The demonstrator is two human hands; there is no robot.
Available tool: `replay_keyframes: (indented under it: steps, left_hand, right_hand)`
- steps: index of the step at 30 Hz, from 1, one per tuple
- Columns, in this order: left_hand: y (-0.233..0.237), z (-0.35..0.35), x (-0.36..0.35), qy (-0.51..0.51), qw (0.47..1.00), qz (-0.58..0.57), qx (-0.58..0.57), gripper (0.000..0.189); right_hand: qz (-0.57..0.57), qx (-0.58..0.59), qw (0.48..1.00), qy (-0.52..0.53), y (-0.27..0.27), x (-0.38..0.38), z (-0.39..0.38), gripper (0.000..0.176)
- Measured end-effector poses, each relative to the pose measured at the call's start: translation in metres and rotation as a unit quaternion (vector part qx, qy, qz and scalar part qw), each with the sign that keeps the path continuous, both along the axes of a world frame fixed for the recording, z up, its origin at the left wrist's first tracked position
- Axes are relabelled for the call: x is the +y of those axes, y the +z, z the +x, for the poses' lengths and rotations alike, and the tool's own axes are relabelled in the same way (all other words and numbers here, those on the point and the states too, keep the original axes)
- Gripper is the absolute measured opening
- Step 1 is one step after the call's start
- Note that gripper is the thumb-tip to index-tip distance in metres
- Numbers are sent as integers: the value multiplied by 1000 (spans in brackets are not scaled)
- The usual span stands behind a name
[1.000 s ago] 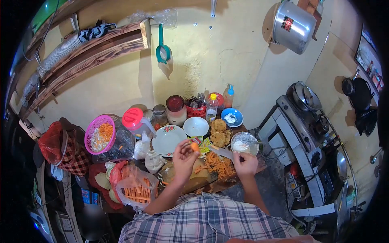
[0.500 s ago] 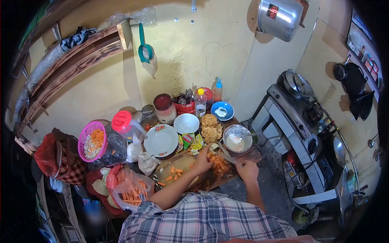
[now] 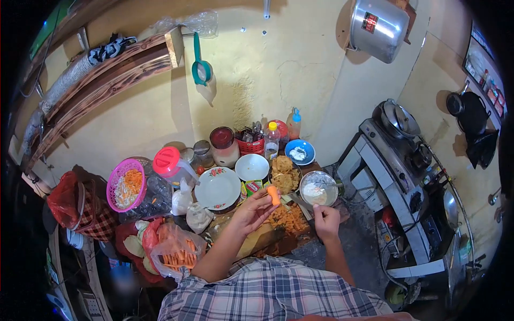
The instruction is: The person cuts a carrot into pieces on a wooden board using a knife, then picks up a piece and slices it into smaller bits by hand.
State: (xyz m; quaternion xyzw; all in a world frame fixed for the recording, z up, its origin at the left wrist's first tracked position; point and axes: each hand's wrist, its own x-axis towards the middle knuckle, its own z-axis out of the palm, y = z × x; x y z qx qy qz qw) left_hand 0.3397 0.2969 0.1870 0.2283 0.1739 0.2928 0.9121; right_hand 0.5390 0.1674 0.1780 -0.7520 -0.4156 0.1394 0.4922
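Observation:
My left hand [image 3: 254,213] is raised over the wooden chopping board [image 3: 257,242], its fingers closed on a short piece of carrot [image 3: 274,196]. To the right, my right hand [image 3: 326,222] grips a knife [image 3: 301,205] whose blade slants up and left; the handle is mostly inside my fist. Beneath and between my hands lies a heap of chopped carrot [image 3: 289,218]. A metal bowl of white flour [image 3: 318,197] stands just beyond my right hand. Behind the board, a pile of golden fried food [image 3: 285,174] sits near seasoning packets [image 3: 253,186].
A flowered plate [image 3: 218,189], a white bowl [image 3: 252,167] and a pink basket of shredded vegetables [image 3: 127,187] stand left of the board. A bag of carrots [image 3: 179,251] lies at front left. The stove [image 3: 392,148] is on the right.
My left hand has lifted off the board, now showing a carrot piece in its fingers. My right hand stays on the knife and has shifted slightly. The whole view has tilted a little.

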Motion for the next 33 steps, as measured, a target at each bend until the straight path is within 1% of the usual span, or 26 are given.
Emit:
replay_keyframes:
  steps: [1, 3, 4, 6, 9, 12, 16, 18, 22, 24, 27, 31, 33]
  left_hand:
    - [9, -5, -3, 4, 1000, 0, -1, 40]
    - [24, -15, -11, 3, 1000, 15, -23, 44]
    - [27, -18, -14, 6, 1000, 15, -23, 44]
    - [30, -23, -17, 6, 999, 47, -24, 51]
    - [29, -31, -22, 33, 997, 71, -14, 52]
    - [35, -37, -28, 42, 996, 65, -36, 50]
    - [36, -41, -30, 40, 996, 56, -48, 49]
    - [37, -42, -32, 54, 996, 60, -46, 48]
    - [35, -42, -31, 37, 996, 59, -50, 46]
    - [36, -39, -34, 14, 995, 22, -92, 46]
    - [40, -39, -36, 23, 995, 46, -89, 45]
    - [37, -35, -40, 30, 995, 43, -86, 44]
    - [33, -31, -44, 26, 996, 48, -76, 44]
  right_hand:
    - [43, -61, 997, 37, 10, 3, -4, 31]
    - [141, -168, 970, 102, 23, 13, -7, 29]
    - [141, -167, 970, 106, 30, 17, -10, 29]
    - [194, -244, 939, 145, 47, 22, -18, 28]
    - [221, -270, 923, 160, 64, 26, -28, 28]
    - [224, -294, 914, 170, 67, 29, -30, 26]
    - [230, -297, 910, 174, 66, 32, -34, 25]
    - [257, -299, 904, 164, 66, 33, -36, 26]
    - [254, -314, 899, 169, 71, 33, -37, 28]
    - [257, -325, 893, 174, 74, 33, -40, 28]
    - [257, -327, 893, 173, 72, 34, -36, 27]
    - [267, -324, 890, 178, 73, 36, -38, 27]
    - [248, -326, 893, 187, 76, 34, -44, 26]
